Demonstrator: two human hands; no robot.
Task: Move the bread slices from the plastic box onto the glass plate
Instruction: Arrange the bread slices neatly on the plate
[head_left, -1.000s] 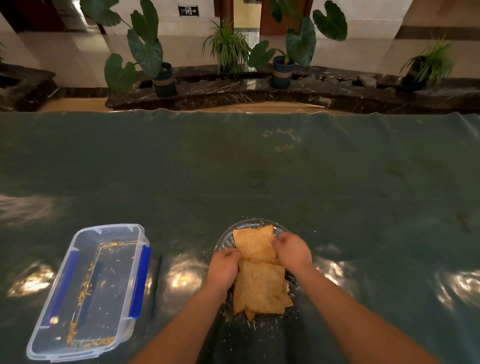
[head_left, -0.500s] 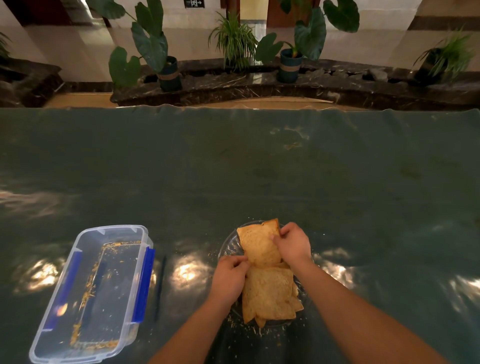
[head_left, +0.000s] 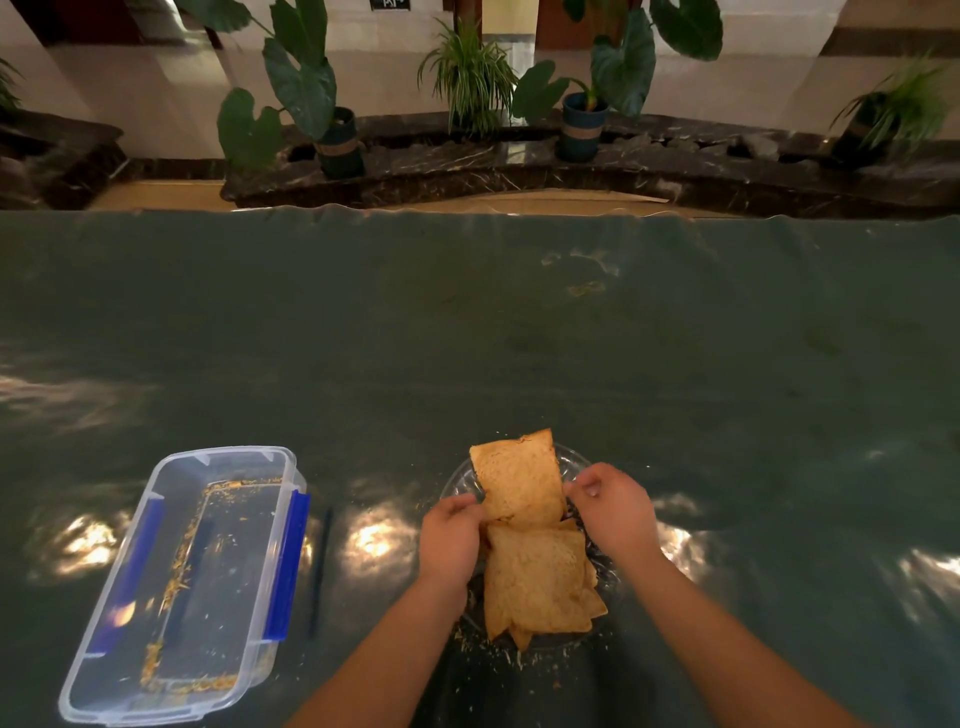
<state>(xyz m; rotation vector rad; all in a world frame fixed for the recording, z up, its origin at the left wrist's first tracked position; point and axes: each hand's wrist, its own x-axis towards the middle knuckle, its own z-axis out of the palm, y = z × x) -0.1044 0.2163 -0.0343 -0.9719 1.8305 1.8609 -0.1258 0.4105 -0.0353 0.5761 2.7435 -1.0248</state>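
Note:
A glass plate (head_left: 574, 461) sits near the table's front, right of centre, with several golden bread slices on it. The far slice (head_left: 519, 483) lies across the plate's back half, partly over the stacked near slices (head_left: 535, 584). My left hand (head_left: 451, 538) pinches the far slice's lower left edge. My right hand (head_left: 613, 506) has its fingertips at that slice's right edge. The clear plastic box (head_left: 176, 587) with blue side clips stands at the left, holding only crumbs.
A green glossy cloth (head_left: 467, 338) covers the table. Crumbs lie scattered around the plate's near side. A thin dark stick (head_left: 319, 571) lies between box and plate. Potted plants (head_left: 337, 135) stand on a dark stone ledge beyond the table's far edge.
The far slice has shifted toward the plate's back edge, with both hands following it up. My right hand's fingers have loosened from a closed grip to fingertips at the slice's edge.

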